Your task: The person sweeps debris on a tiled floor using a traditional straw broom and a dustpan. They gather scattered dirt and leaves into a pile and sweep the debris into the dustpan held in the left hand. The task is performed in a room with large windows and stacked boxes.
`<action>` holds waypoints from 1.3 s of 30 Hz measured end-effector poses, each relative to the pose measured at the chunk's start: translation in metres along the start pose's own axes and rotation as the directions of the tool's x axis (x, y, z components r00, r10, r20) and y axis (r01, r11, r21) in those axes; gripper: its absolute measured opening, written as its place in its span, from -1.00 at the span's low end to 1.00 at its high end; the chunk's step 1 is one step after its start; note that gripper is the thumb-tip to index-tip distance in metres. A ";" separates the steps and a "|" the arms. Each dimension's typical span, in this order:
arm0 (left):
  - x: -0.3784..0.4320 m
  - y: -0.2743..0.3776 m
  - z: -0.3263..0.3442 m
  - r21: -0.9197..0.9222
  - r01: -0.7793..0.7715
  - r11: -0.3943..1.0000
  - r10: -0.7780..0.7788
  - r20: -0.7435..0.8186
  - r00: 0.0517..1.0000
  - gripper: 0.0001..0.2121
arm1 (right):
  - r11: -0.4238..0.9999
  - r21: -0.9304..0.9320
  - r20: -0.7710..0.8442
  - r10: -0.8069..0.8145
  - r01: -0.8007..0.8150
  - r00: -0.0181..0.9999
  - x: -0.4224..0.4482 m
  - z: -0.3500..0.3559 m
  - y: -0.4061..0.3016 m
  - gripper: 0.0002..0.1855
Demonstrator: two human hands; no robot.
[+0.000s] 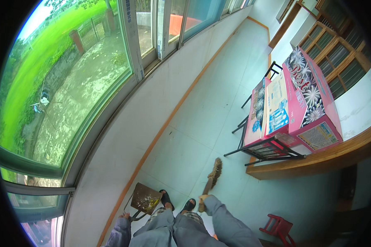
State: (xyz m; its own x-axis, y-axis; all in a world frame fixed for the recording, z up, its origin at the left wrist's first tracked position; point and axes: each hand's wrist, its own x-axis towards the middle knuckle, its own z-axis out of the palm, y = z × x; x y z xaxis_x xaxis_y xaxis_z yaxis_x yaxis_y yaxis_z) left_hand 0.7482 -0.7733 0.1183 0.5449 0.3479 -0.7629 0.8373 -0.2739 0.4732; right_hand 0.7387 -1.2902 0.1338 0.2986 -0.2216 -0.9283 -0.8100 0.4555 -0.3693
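Note:
My right hand (pixel 205 197) grips the handle of a straw hand broom (pixel 215 173), whose brown bristles point ahead over the pale tiled floor (pixel 191 139). To the left, my left hand (pixel 126 215) is closed around the looped handle of a dustpan (pixel 139 197). Bits of yellow and white debris lie in the pan. It sits beside my left foot, near the wall under the windows. I cannot tell whether the bristles touch the floor.
Pink printed cartons (pixel 309 95) rest on a black metal rack (pixel 275 148) at the right. A red plastic stool (pixel 277 229) is at lower right. Along the left runs a white wall (pixel 133 120) with orange trim and sliding windows (pixel 68 77). Small dark specks dot the floor.

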 end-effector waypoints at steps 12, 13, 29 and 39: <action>0.009 0.007 0.010 -0.470 0.028 0.882 0.009 0.075 0.997 -0.80 | 0.963 -0.171 0.562 -0.081 0.211 0.823 -0.028 0.049 -0.134 -0.83; 0.010 -0.004 0.007 -0.509 0.024 0.860 -0.001 0.046 0.999 -0.79 | 0.954 -0.199 0.548 -0.083 0.226 0.833 -0.035 0.048 -0.141 -0.84; -0.149 0.038 0.072 -0.543 -0.023 0.840 -0.241 -0.409 0.880 -0.75 | 0.614 -0.777 0.546 0.545 0.140 0.637 0.035 -0.018 -0.232 -0.59; -0.178 0.025 0.114 -0.558 0.020 0.830 -0.301 -0.416 0.858 -0.73 | 0.669 -0.739 0.533 0.510 0.078 0.675 0.110 -0.034 -0.399 -0.27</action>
State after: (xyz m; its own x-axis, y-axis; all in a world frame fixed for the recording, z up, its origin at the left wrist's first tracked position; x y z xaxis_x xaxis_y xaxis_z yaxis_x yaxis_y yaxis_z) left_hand 0.6671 -0.9440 0.2160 0.2341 0.7542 -0.6135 0.7306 0.2798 0.6228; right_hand 1.0773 -1.5255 0.1805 0.0573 0.5427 -0.8380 -0.8915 -0.3500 -0.2877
